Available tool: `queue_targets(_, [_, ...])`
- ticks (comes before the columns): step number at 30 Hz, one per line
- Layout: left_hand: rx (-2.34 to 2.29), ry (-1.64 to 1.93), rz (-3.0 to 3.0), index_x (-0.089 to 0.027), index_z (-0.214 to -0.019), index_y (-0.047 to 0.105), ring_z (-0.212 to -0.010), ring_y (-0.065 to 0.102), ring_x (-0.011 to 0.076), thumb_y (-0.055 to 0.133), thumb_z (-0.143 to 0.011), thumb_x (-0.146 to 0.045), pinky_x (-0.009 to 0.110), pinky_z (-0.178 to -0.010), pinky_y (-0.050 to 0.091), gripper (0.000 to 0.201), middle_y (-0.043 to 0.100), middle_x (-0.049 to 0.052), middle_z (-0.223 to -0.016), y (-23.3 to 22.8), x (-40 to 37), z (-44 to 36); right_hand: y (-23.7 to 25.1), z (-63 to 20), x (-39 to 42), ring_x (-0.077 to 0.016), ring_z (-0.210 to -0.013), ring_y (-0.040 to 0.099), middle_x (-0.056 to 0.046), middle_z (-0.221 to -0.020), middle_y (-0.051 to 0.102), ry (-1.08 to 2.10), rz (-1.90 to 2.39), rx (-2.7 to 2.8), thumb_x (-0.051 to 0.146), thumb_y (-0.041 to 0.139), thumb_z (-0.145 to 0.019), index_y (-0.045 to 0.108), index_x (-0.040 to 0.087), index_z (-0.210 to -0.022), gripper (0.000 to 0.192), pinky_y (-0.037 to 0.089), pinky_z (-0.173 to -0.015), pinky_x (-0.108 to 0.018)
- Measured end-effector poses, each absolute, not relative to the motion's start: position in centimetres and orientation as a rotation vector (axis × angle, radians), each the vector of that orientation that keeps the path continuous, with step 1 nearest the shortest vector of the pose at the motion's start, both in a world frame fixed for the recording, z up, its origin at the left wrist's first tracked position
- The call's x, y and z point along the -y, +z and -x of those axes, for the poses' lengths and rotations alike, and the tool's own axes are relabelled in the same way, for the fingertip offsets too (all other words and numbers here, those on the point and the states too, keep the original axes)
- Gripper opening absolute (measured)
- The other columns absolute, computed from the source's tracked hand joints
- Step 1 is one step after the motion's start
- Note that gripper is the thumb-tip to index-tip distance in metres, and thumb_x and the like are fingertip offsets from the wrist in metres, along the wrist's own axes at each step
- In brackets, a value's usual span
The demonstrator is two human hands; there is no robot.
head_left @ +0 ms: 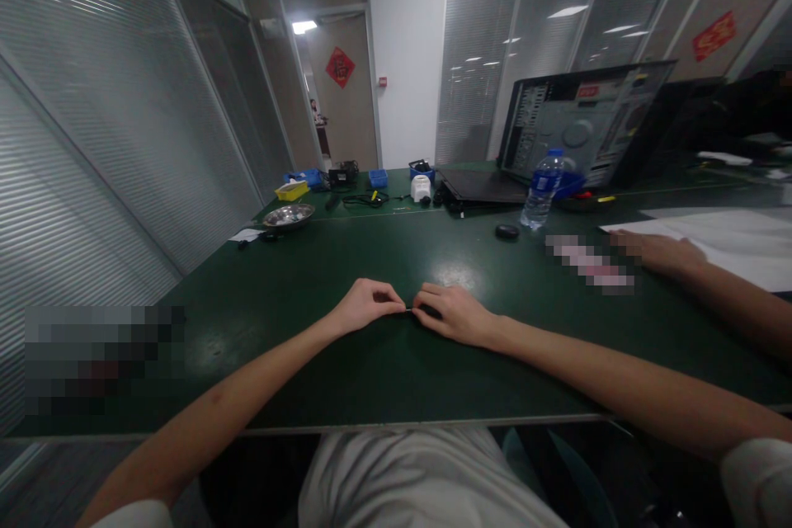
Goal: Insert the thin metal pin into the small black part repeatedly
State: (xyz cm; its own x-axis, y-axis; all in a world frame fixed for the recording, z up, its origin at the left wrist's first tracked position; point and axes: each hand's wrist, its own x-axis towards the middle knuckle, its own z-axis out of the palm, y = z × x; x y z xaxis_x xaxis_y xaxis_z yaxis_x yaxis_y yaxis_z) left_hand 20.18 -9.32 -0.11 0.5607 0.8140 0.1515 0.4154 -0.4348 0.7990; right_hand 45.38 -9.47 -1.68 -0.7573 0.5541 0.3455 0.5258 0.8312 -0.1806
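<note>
My left hand (368, 303) and my right hand (453, 313) meet fingertip to fingertip low over the green table (297, 371). Between them shows a tiny pale, thin piece (408, 310), too small to name. The left thumb and forefinger pinch its left end. On its other side, the right thumb and fingers are closed together, with their grip on it partly hidden. Both forearms reach in from the table's front edge.
At right, another person's hand (668, 252) rests on white paper (736, 239). Behind stand a water bottle (541, 194), a dark oval object (506, 232) and an open computer case (569, 128). A metal bowl (289, 217) and a yellow tray (291, 190) sit far left.
</note>
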Motion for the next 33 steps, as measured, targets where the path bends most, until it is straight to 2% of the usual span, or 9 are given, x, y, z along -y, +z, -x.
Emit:
queue_targets(8, [-1.112,0.769,-2.341,-0.022,-0.093,0.081,-0.097,0.063,0.0214,0.065,-0.094,-0.039,0.033,-0.087,0.047,0.023,0.071,0.006,-0.102,-1.2,7.9,-19.6,-1.6,-45.4,9.4,-0.0153,-0.079,0.06,-0.004,-0.1,0.064,0.105,0.829,2.626,0.035,0.05,-0.104,0.065,0.021,-0.109,0.021,0.04,-0.068,-0.027])
queue_targets(16, [-1.066,0.801,-2.425,-0.022,-0.112,0.077,-0.103,0.061,0.0225,0.054,-0.101,-0.035,0.035,-0.094,0.046,0.029,0.069,0.008,-0.108,-0.6,9.0,-19.9,-1.8,-45.5,9.4,-0.0149,-0.079,0.06,-0.004,-0.1,0.063,0.109,0.852,2.615,0.034,0.051,-0.103,0.065,0.021,-0.108,0.02,0.04,-0.069,-0.026])
queue_targets(21, [-0.928,0.711,-2.519,-0.022,-0.112,0.073,-0.108,0.059,0.0241,0.065,-0.095,-0.042,0.037,-0.099,0.045,0.027,0.069,0.008,-0.113,0.2,10.4,-20.6,-1.7,-45.5,9.3,-0.0146,-0.077,0.06,-0.004,-0.099,0.065,0.129,0.872,2.592,0.033,0.052,-0.103,0.066,0.02,-0.107,0.019,0.04,-0.068,-0.026])
queue_targets(27, [-0.937,0.716,-2.544,-0.022,-0.106,0.071,-0.115,0.058,0.0236,0.063,-0.096,-0.036,0.037,-0.103,0.043,0.018,0.068,0.007,-0.118,-0.3,9.7,-20.2,-1.5,-45.5,9.3,-0.0154,-0.079,0.06,-0.003,-0.097,0.064,0.139,0.895,2.559,0.032,0.054,-0.102,0.066,0.021,-0.105,0.016,0.04,-0.069,-0.027])
queue_targets(33, [-1.055,0.561,-2.548,-0.025,-0.113,0.071,-0.104,0.064,0.0226,0.061,-0.098,-0.038,0.038,-0.099,0.043,0.023,0.072,0.004,-0.111,0.1,8.5,-18.6,-1.3,-45.6,9.3,-0.016,-0.081,0.06,-0.003,-0.098,0.065,0.16,0.932,2.546,0.031,0.055,-0.101,0.066,0.022,-0.105,0.016,0.04,-0.071,-0.027])
